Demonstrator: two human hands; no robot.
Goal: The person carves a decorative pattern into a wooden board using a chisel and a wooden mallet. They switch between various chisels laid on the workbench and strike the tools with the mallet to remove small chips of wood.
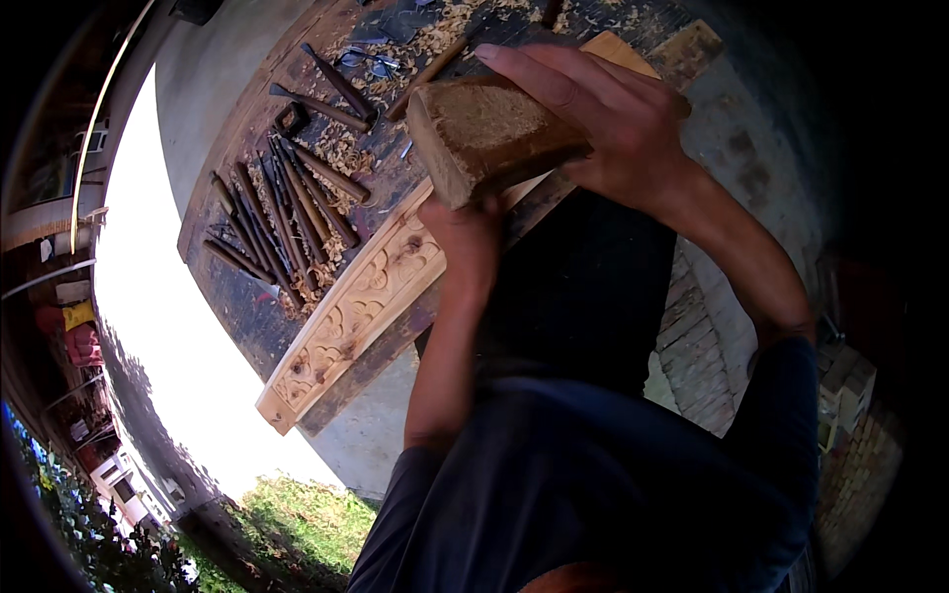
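A thick wooden mallet, its head a worn brown block, is held up by my right hand, with a finger stretched along its upper face. I cannot see its handle. Just below the block, my left hand is closed over a long pale board. The mallet head hides most of its fingers and whatever they hold. Carved scrolls and leaf shapes run along the near part of the board, which lies slantwise at the table's edge. Beyond my hands, the board's far end shows.
The dark worktable bears several wood-handled carving tools in a row left of the board. More chisels, spectacles and curled shavings lie farther back. My legs are close to the table's near edge.
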